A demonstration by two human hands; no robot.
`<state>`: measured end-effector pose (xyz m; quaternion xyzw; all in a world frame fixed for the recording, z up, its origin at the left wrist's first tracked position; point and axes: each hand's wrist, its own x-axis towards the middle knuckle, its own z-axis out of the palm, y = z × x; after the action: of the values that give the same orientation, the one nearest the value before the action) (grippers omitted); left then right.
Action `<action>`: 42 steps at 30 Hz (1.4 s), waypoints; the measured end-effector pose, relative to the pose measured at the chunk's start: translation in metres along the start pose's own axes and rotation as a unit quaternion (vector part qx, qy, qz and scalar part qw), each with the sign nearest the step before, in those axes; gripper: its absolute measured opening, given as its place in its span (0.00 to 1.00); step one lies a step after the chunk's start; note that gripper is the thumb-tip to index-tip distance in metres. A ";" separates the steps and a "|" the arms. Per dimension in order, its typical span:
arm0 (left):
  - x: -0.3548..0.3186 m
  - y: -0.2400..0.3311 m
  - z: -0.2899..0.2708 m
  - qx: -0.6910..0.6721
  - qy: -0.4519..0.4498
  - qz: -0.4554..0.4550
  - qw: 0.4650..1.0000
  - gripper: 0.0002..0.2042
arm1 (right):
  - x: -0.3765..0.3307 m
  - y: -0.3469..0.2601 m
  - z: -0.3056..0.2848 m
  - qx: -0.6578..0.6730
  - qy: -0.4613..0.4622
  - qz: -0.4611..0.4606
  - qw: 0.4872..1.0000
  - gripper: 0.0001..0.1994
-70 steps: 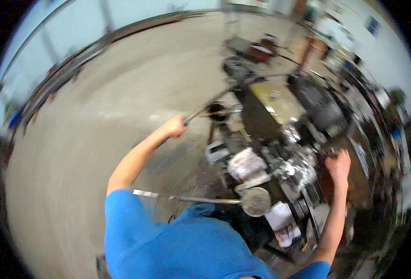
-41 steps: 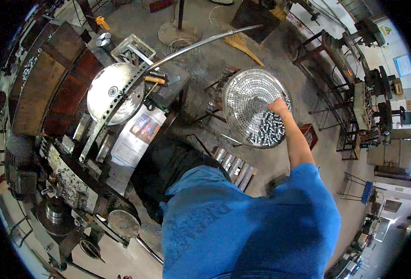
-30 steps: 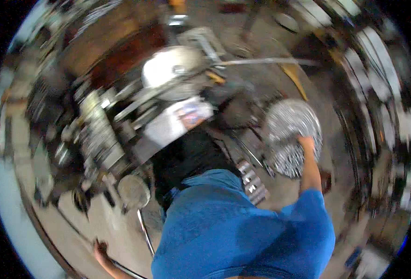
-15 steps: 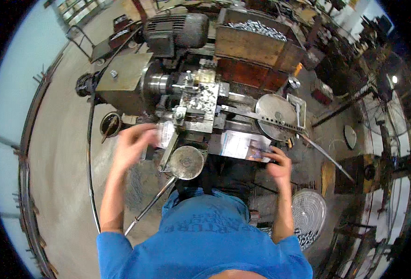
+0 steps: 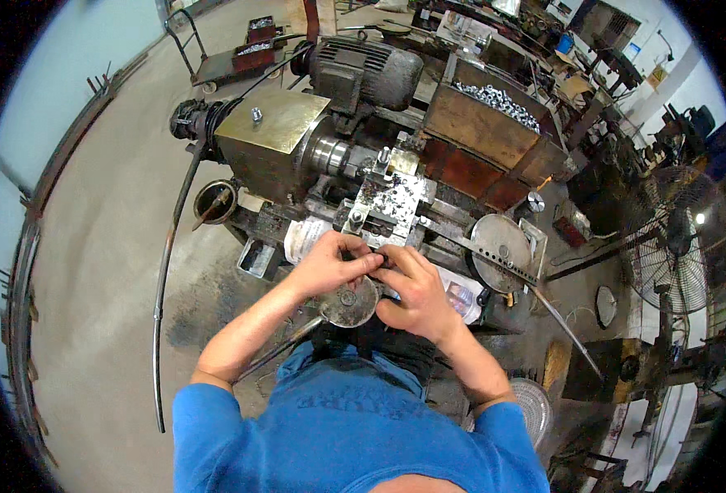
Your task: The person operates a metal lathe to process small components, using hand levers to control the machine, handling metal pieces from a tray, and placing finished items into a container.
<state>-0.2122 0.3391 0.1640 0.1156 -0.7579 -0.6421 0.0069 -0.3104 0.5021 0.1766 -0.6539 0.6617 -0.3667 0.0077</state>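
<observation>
My left hand (image 5: 336, 264) and my right hand (image 5: 415, 289) meet in front of the lathe, fingertips close together. Both are closed in a pinch, and whatever is between the fingers is too small and hidden to name. Beneath them lies a round metal disc (image 5: 351, 305), partly covered by the hands. Just beyond the fingers is the lathe's cross slide (image 5: 389, 200), strewn with dark chips. A chuck (image 5: 330, 155) sits to its left. Printed paper (image 5: 304, 240) lies by my left hand, and another printed sheet (image 5: 459, 293) shows beyond my right hand.
A wooden bin (image 5: 482, 123) full of small metal parts stands behind the lathe, beside a motor (image 5: 367, 72). To the right are a larger round plate (image 5: 503, 246), a perforated bar (image 5: 478, 249) and a fan (image 5: 675, 238). A pot (image 5: 215, 202) stands left of the lathe.
My hands were apart, the left by the left paper and the right at the right-hand sheet; now they have come together at the middle. The view has shifted, with the lathe further right.
</observation>
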 end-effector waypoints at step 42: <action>-0.224 -0.151 -0.189 0.379 0.432 -0.301 0.761 0.14 | 0.189 0.115 0.070 -0.131 -0.066 0.180 0.973 0.16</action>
<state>0.0605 0.1745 0.0812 0.5958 -0.7826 -0.1532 0.0955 -0.4024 0.2901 0.1575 -0.5425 0.8085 -0.2257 0.0315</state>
